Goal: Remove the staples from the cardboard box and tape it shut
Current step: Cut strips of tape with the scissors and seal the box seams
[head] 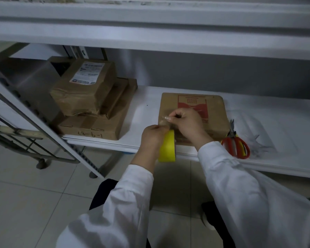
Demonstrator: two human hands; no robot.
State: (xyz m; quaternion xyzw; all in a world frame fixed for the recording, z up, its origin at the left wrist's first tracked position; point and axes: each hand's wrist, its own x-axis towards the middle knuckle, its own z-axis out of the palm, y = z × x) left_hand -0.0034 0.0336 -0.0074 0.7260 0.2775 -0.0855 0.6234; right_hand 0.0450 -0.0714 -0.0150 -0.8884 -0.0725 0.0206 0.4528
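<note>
One cardboard box [217, 111] lies on a shelf [147, 101], its near edge hidden by two hands. The left hand [153, 138] grips one yellow tape roll [166, 149]; the right hand [186, 124] pinches its clear end. Three stacked parcels [89, 97] sit left of the box, one pair of scissors [235, 142] just right.

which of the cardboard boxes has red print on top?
The flat cardboard box lying alone, just left of the red-handled scissors. The stacked boxes farther left show no red; the top one bears a white label.

Rack log | white shelf [147, 99]: three stacked brown parcels at its left end | labelled parcel [82, 86] topmost | hand-marked box [97, 128] lowest | metal trolley [16, 135] left of shelf | tiled floor [34, 203] beneath shelf
</note>
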